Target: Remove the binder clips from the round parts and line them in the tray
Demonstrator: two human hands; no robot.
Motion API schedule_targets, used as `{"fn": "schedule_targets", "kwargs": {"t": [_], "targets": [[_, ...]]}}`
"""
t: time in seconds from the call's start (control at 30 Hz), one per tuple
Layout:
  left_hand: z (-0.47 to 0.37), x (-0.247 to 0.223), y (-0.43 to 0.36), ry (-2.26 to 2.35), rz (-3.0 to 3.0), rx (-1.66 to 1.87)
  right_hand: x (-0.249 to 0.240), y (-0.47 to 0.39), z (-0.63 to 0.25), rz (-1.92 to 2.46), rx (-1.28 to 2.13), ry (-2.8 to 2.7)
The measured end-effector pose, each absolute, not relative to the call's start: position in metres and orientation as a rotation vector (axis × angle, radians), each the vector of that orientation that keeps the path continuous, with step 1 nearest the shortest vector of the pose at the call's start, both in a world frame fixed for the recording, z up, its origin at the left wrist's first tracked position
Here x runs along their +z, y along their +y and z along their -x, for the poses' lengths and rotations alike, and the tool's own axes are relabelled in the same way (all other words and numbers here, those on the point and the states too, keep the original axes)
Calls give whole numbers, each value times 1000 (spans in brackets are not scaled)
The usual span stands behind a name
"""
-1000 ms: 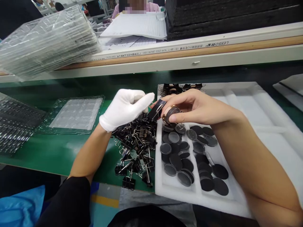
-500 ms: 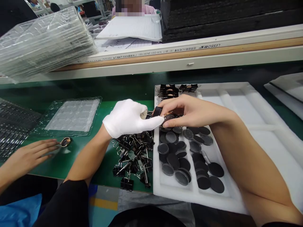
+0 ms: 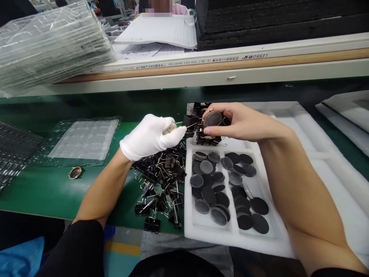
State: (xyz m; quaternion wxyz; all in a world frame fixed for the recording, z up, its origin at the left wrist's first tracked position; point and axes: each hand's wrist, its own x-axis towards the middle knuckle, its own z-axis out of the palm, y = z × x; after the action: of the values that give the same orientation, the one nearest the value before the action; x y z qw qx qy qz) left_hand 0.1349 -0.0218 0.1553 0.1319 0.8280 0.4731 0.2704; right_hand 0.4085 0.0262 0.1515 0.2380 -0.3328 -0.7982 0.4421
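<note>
My left hand (image 3: 152,137), in a white glove, is closed on the wire handles of a black binder clip (image 3: 189,122). Bare, my right hand (image 3: 245,122) grips a round watch case (image 3: 212,119) with a gold-coloured rim and a dark face, held tilted between thumb and fingers. Several clamped binder clips (image 3: 209,139) sit below it at the far end of the white foam tray (image 3: 188,227). Dark round discs (image 3: 209,195), some with clear covers, lie loose in the tray's near compartments. Left of the tray is a heap of binder clips (image 3: 161,181).
Another gold-rimmed watch case (image 3: 75,172) lies on the green table (image 3: 37,198) at left, near a clear plastic blister tray (image 3: 85,140). Stacked clear trays (image 3: 54,46) rest on the shelf ledge (image 3: 161,80). Black foam blocks (image 3: 282,25) stand behind it.
My right hand has lifted and turned the watch case away from my left hand. My left hand has shifted left with the clip. Another person's hand has left the watch case at left.
</note>
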Motion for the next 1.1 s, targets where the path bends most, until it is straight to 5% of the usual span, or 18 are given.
{"fn": "schedule_targets", "kwargs": {"t": [1.1], "targets": [[-142, 150, -23, 1194, -2378, 599, 161, 7, -395, 892, 974, -2615]]}}
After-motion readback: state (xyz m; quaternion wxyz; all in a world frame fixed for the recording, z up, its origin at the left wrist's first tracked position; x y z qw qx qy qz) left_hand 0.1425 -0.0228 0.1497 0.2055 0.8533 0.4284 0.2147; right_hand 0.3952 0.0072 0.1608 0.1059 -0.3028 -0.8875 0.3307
